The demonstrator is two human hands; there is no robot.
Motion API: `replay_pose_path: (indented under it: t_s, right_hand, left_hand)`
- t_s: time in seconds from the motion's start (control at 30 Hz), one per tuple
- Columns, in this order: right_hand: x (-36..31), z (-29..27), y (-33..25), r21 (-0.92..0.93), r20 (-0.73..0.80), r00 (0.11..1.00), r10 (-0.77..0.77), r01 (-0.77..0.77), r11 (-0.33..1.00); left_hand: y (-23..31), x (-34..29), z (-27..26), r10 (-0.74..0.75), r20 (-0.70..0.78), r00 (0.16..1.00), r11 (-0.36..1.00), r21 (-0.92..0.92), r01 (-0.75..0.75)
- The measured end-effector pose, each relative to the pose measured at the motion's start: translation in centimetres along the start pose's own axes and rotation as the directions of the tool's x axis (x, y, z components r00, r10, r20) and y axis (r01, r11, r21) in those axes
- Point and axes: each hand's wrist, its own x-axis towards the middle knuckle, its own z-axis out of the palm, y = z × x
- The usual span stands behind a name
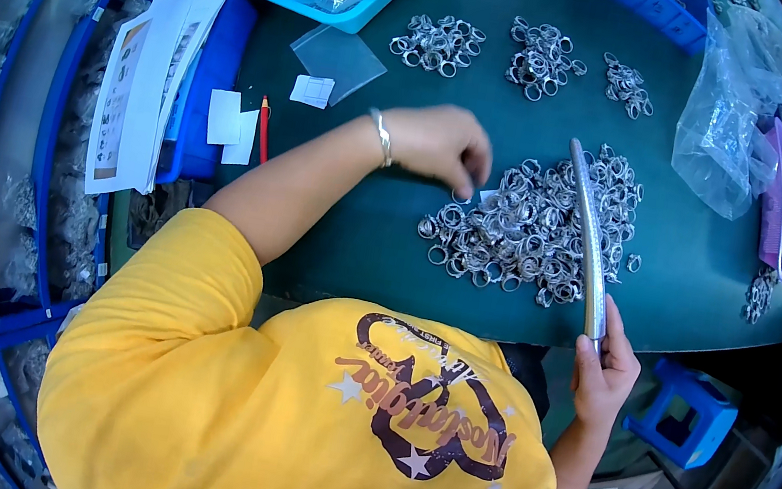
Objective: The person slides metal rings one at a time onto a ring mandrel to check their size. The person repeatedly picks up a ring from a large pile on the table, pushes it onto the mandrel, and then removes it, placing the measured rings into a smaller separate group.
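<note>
While the right hand (605, 370) has a solid grip on the near end of a tapered metal rod (589, 229), the left hand (438, 143) is kinda curled by the upper left edge of the big pile of rings (525, 229). It's blurry there, so I can't tell if it's pinching one. The pile's on the green surface (351, 239), rod slanting across its right side, with three smaller ring heaps (540, 61) farther back.

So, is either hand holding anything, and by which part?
The right hand holds the long silvery rod by its near end. Whether the blurred left hand holds anything cannot be told.
</note>
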Motion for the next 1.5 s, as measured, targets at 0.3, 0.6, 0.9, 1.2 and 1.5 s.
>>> replay_pose_path:
  t_s: [0.3,0.6,0.9,1.2,1.5]
  right_hand:
    - [1.0,1.0,-0.7,-0.174,0.209,0.957,-0.203,0.241,0.955]
    - [2.0,2.6,-1.8,-0.226,0.370,0.870,-0.326,0.425,0.876]
    - [2.2,3.0,-1.9,-0.245,0.397,0.821,-0.410,0.525,0.815]
    - [1.3,1.0,-1.6,-0.271,0.264,0.929,-0.260,0.331,0.904]
    - [-1.8,-2.8,-0.3,0.041,0.005,0.987,0.158,-0.158,0.987]
  left_hand:
    - [-0.9,-2.5,3.3,-0.258,-0.312,0.914,0.364,-0.908,-0.207]
    - [1.0,-2.4,5.0,-0.106,-0.281,0.954,0.268,-0.932,-0.245]
    - [2.1,-2.4,5.9,0.039,-0.353,0.935,0.444,-0.832,-0.333]
    - [4.4,0.8,6.5,-0.064,-0.262,0.963,0.339,-0.913,-0.226]
    - [-1.7,6.0,1.1,-0.214,-0.761,0.612,0.975,-0.202,0.090]
